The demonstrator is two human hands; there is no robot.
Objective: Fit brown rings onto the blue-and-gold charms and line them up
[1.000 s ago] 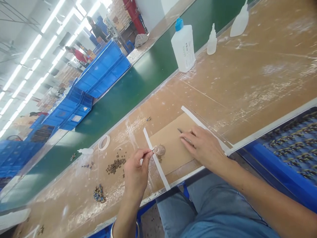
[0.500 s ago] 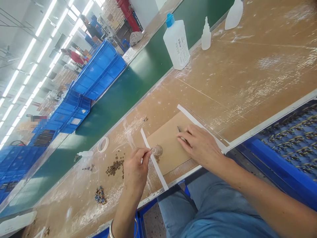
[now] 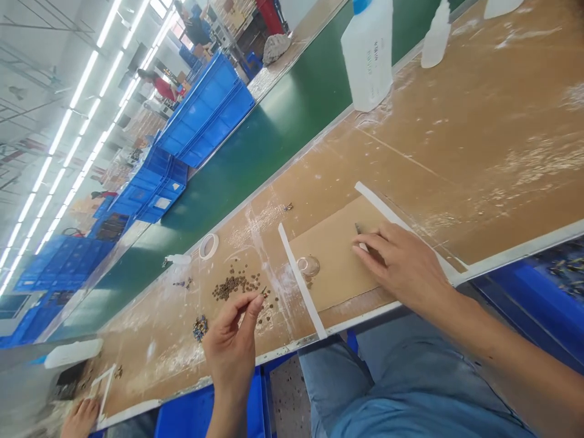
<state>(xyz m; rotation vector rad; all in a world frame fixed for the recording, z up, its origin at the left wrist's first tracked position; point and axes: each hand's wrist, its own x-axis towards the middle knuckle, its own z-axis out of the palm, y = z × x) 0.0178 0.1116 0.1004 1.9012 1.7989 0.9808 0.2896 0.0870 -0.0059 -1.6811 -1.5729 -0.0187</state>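
My left hand (image 3: 233, 334) is closed in a pinch on a tiny dark piece (image 3: 264, 292), too small to name. It hovers at the near side of a scattered pile of small brown round pieces (image 3: 232, 285). My right hand (image 3: 404, 255) rests over a cardboard sheet (image 3: 335, 267), its fingers closed round a slim tool with a dark pointed tip (image 3: 358, 229); most of the tool is hidden. Between the hands, a small clear cup (image 3: 310, 266) stands on the sheet near its left tape strip (image 3: 302, 283).
A cluster of blue and gold pieces (image 3: 199, 327), a tape roll (image 3: 208, 246) and a small bottle (image 3: 179, 259) lie leftward. A large bottle (image 3: 368, 58) stands beside the green belt (image 3: 292, 103). Blue crates (image 3: 210, 109) line the far side. Another person's hand (image 3: 82, 417) is lower left.
My left hand has moved left from the cup to beside the brown pieces, still pinched. My right hand keeps its hold over the cardboard. The view has shifted, and another person's hand now shows lower left.
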